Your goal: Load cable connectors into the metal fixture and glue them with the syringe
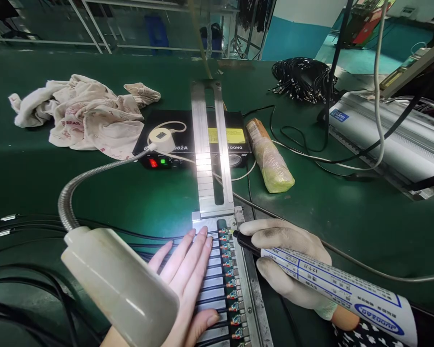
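My bare left hand [186, 270] lies flat with its fingers stretched over black cables in a metal fixture [251, 294]. Along the fixture, several small connectors [233, 294] with exposed coloured wires sit in a row. In my right hand [292, 260], which wears a white glove, is a white cartridge [340, 284] with blue print and a black nozzle. The nozzle's tip is at the connectors near the fixture's top end; I cannot tell if it touches. A pale lamp head [121, 284] on a flexible metal neck hides part of my left hand and wrist.
Behind the fixture stands a black control box [183, 130] with lit switches. A wrapped yellowish block [269, 156] lies beside it. A crumpled cloth [94, 115] is at back left, a cable bundle [304, 77] at back right, and a silver case [394, 140] on the right.
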Action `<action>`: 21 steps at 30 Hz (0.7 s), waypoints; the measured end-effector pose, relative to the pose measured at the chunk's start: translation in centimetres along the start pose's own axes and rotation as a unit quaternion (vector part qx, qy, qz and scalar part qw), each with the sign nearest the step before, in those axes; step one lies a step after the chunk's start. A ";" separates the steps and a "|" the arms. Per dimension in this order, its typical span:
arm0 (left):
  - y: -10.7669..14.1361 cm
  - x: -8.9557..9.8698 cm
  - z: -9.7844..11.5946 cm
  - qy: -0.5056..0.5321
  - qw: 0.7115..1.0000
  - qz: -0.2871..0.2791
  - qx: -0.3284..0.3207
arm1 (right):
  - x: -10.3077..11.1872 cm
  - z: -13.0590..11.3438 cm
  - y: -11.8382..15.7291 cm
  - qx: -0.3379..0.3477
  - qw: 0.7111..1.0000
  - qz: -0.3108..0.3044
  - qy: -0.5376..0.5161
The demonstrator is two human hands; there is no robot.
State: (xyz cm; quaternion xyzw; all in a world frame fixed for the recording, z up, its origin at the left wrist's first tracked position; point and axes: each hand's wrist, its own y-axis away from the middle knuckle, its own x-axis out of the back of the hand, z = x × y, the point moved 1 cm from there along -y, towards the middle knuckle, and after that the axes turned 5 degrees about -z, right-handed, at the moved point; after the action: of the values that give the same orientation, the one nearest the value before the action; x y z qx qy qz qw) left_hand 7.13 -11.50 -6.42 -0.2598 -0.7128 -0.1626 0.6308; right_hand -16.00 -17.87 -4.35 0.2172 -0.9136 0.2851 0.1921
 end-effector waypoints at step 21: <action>-0.1 0.8 0.3 0.018 0.999 -0.046 0.004 | 0.2 -0.5 -0.4 0.031 0.999 0.018 0.004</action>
State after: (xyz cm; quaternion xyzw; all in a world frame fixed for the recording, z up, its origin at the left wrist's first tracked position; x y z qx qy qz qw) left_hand 6.77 -11.31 -5.64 -0.2211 -0.7131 -0.1935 0.6366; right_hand -15.85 -17.94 -3.70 0.2051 -0.9075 0.3173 0.1837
